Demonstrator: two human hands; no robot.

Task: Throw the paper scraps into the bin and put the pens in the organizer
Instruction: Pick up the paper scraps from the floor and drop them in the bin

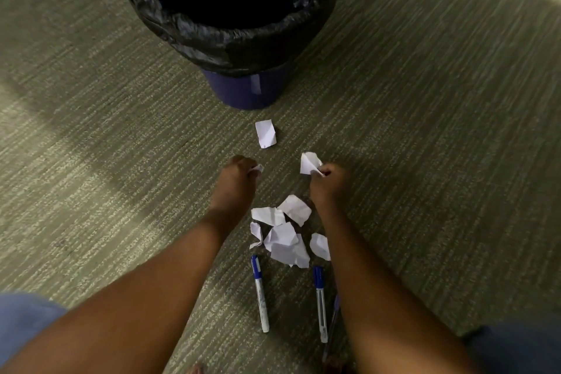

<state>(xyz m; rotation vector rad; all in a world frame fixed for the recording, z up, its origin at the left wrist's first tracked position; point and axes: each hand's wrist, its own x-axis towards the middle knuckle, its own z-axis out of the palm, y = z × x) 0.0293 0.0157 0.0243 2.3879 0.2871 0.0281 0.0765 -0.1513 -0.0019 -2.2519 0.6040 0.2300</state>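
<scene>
A blue bin [246, 91] lined with a black bag stands on the carpet ahead of me. My left hand [238, 176] is closed around a small white paper scrap [257, 169] that pokes out by the fingers. My right hand [328, 182] pinches a crumpled paper scrap [309, 162]. One loose scrap [265, 133] lies between my hands and the bin. Several crumpled scraps [285, 237] lie in a pile between my forearms. Two blue-capped pens [260, 293] [320, 304] lie on the floor below the pile. A third pen [332, 322] is mostly hidden by my right arm.
Grey-green striped carpet [106, 130] covers the whole floor. Blue-clad knees show at the lower left [24, 322] and lower right [516, 349] corners. No organizer is in view.
</scene>
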